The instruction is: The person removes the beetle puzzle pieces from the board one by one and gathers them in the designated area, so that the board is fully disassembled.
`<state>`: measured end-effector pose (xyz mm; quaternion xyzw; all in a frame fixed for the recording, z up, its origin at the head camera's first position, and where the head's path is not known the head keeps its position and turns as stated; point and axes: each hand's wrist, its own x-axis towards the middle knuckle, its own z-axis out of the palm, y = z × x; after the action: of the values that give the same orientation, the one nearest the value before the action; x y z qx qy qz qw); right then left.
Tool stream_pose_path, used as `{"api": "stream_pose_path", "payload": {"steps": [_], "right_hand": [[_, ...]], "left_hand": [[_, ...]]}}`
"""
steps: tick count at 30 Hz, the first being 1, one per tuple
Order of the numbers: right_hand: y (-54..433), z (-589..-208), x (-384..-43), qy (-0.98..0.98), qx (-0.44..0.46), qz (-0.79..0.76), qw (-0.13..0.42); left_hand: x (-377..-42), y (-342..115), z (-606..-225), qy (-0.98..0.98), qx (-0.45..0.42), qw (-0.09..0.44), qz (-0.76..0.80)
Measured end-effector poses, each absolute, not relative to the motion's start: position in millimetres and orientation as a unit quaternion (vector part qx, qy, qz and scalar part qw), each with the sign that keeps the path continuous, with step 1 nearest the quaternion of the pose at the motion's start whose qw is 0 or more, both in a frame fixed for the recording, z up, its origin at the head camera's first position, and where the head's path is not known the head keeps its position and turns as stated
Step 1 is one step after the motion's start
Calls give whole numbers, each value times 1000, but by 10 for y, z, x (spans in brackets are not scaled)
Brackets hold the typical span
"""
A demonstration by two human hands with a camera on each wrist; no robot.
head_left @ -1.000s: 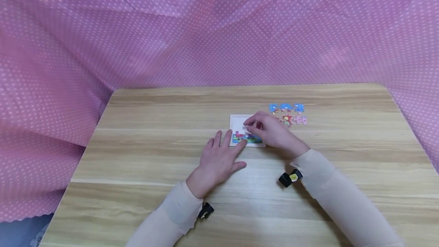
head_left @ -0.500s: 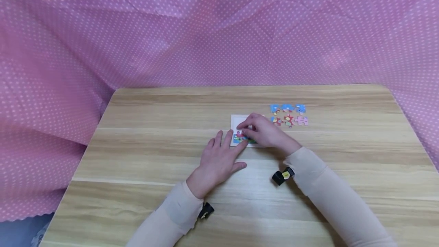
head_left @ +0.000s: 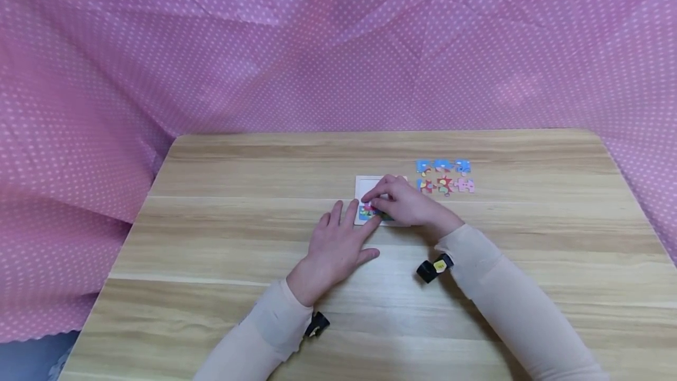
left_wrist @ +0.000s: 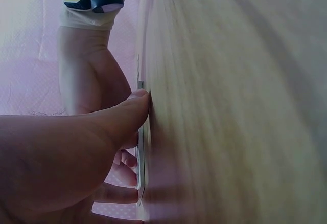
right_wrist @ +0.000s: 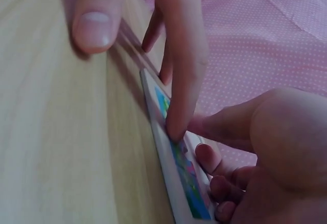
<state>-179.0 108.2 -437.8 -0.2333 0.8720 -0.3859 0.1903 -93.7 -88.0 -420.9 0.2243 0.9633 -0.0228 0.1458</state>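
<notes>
A small white-framed jigsaw puzzle [head_left: 361,187] lies on the table, its bottom row showing blue, green and red-pink pieces. My left hand [head_left: 334,249] is spread flat, its index and thumb-side fingers [head_left: 371,224] resting at the frame's near-left edge. In the right wrist view one left finger presses on the picture. Over the tray bends my right hand [head_left: 407,201], thumb and index fingertips close together at the upper edge of the assembled row. Its other fingers are curled. Whether a puzzle piece sits between the right fingertips is hidden.
Loose puzzle pieces lie in two rows right of the frame: blue ones [head_left: 442,165] behind, red and pink ones [head_left: 445,185] in front. The wooden table [head_left: 238,193] ends at a pink dotted curtain [head_left: 338,63]. A black wrist camera [head_left: 435,268] hangs below the right wrist.
My right hand has moved left across the frame, its fingertips now near the left side of the row. The red and blue loose piece is uncovered. My left hand stays put.
</notes>
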Motion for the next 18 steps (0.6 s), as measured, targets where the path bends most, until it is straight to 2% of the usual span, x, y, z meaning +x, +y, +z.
{"api": "stream_pose_path", "payload": {"steps": [5, 18], "right_hand": [[1077, -4356, -1787, 872, -221, -386, 206], [1068, -4391, -1768, 863, -209, -412, 204]], "left_hand": [[-923, -880, -4210, 964, 226, 139, -29], [-893, -863, -4261, 966, 222, 126, -28]]}}
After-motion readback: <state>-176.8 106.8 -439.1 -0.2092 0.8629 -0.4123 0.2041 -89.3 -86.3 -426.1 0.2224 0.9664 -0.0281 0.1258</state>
